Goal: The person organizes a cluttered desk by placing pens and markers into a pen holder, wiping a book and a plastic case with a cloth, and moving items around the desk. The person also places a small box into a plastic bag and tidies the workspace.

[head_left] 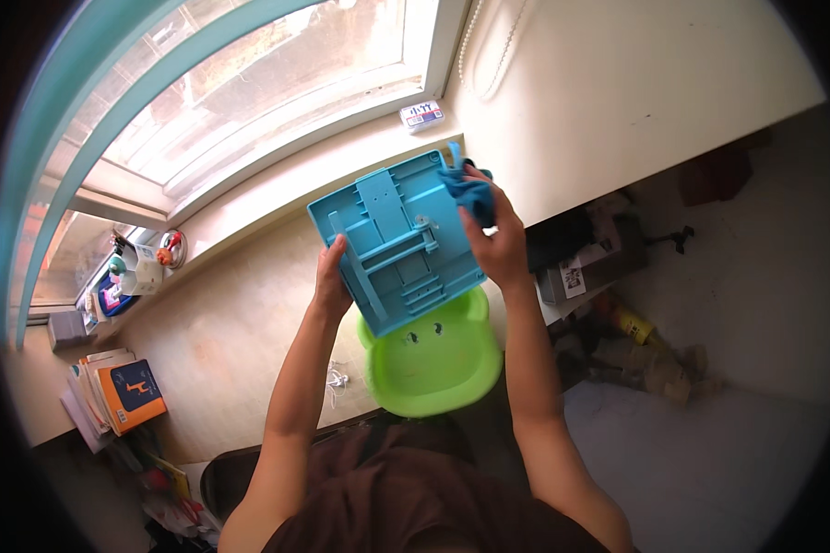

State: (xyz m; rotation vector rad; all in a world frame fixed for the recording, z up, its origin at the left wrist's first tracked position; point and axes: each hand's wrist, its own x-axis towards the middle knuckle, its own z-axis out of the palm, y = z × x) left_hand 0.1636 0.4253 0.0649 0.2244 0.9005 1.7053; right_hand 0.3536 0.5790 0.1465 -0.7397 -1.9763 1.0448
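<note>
I hold up a flat blue plastic panel [397,241], tilted, with ribs, slots and a raised bar across the side that shows. My left hand [333,279] grips its left edge, thumb on the face and the other fingers hidden behind. A bunched darker-blue cloth [471,195] is in my right hand [500,241], at the panel's upper right corner; the fingers close round the cloth. Just below the panel sits a light green plastic basin [436,367] with rounded ear shapes and two dark eye marks. The panel hides part of its far rim.
The basin stands on a pale table [221,350] below a window [277,88]. A small white-and-blue box [421,116] is on the sill. Books [131,394] and small containers line the left side. A white cable [337,379] lies beside the basin. Dark clutter fills the right.
</note>
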